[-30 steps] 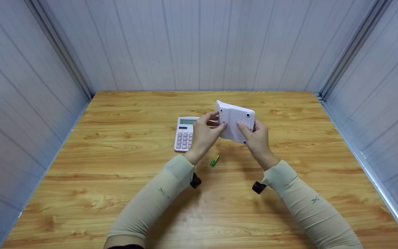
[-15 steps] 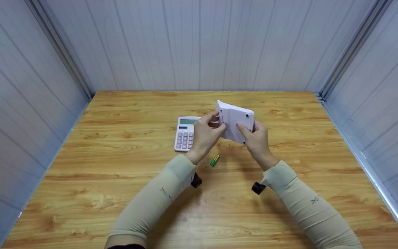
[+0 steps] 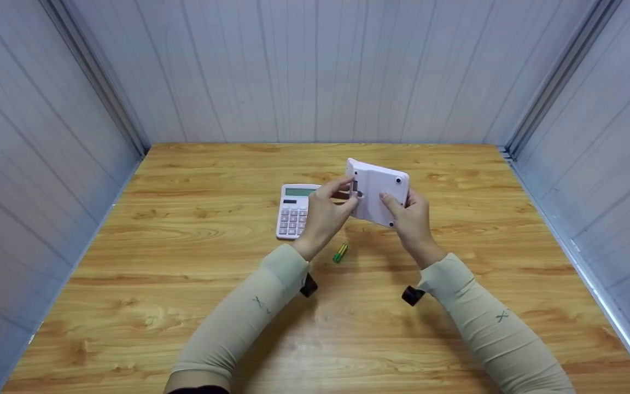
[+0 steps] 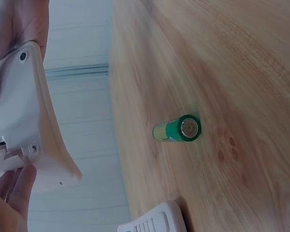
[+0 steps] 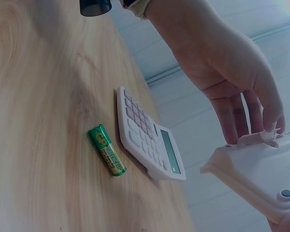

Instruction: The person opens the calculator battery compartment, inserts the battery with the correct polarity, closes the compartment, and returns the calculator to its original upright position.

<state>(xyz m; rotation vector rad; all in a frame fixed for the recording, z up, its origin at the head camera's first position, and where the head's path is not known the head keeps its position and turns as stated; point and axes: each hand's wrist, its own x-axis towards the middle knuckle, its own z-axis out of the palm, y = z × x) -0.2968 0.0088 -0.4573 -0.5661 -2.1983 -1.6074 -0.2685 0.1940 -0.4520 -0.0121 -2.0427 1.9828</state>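
Note:
In the head view a white calculator [image 3: 372,180] is held up off the table, its back with dark round feet facing me. My right hand [image 3: 414,224] grips its right side, thumb on the back. My left hand [image 3: 326,216] pinches the small white battery cover [image 4: 10,162] between thumb and fingers. That cover sits tilted out of its slot, and a dark opening shows beside it. A green and yellow battery [image 3: 340,253] lies on the table below the hands. Another calculator [image 3: 291,213] lies keys up at the left, partly hidden by my left hand.
The wooden table [image 3: 184,306] extends around the hands on every side. Pale panelled walls [image 3: 315,71] stand behind it and on both sides. A small black camera [image 3: 308,285] sits under the left wrist, and another black camera [image 3: 412,295] under the right.
The held calculator has shifted slightly right with my right hand. Its battery cover has come up at the left thumb, and a dark opening now shows. The battery and the other calculator have stayed put.

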